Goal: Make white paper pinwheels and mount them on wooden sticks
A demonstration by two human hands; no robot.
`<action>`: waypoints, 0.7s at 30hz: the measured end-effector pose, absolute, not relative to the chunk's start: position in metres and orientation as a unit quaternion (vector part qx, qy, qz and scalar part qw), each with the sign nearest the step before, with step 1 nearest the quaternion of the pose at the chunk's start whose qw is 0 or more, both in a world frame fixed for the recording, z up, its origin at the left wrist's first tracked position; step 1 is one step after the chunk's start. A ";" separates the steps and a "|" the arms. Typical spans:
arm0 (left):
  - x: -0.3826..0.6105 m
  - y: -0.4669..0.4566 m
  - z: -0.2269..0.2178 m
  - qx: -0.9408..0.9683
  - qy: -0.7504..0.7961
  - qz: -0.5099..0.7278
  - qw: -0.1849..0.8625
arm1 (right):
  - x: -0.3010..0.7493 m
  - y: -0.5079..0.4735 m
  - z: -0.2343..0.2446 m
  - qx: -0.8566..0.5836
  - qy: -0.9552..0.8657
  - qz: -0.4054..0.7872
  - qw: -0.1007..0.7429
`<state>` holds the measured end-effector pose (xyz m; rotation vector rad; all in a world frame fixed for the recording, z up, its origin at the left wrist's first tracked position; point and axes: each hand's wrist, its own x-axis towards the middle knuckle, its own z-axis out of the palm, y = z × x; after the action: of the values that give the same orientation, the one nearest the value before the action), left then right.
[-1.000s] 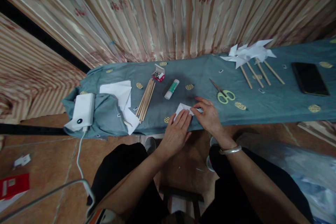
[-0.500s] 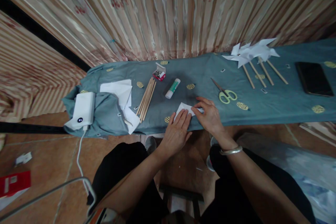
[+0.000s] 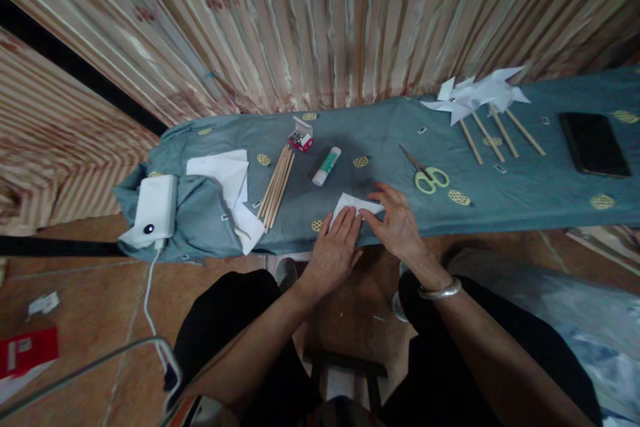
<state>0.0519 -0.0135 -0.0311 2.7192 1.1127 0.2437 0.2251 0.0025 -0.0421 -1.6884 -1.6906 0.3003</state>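
Note:
A folded piece of white paper lies near the front edge of the cloth-covered table. My left hand rests flat on its left part, fingers stretched out and pressing it down. At the paper's right, pointed end, my right hand holds it between thumb and bent fingers; a silver bangle is on that wrist. Beyond the hands lies a glue stick, with a small red box of metal pins behind it. Green-handled scissors lie to the right of my right hand.
A bundle of wooden sticks lies left of the glue stick, beside white paper sheets. A white power bank with a cable sits at the left end. Several paper pinwheels on sticks and a black phone lie right.
My right thumb has slid slightly left along the paper, showing more of its pointed right end. My left hand stays pressed on it. The whole view has shifted a little.

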 end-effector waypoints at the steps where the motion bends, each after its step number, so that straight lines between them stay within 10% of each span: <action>1: 0.052 -0.013 -0.031 0.919 0.375 0.079 0.093 | 0.225 -0.001 -0.043 -0.657 -0.655 0.117 0.356; 21: -0.012 -0.028 -0.041 0.921 0.389 0.013 0.021 | 0.251 -0.010 -0.050 -0.699 -0.614 0.105 0.352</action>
<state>-0.0125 -0.0275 -0.0408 2.8562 1.2048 0.0389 0.2507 -0.0104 -0.0501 -1.8097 -1.5879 0.2717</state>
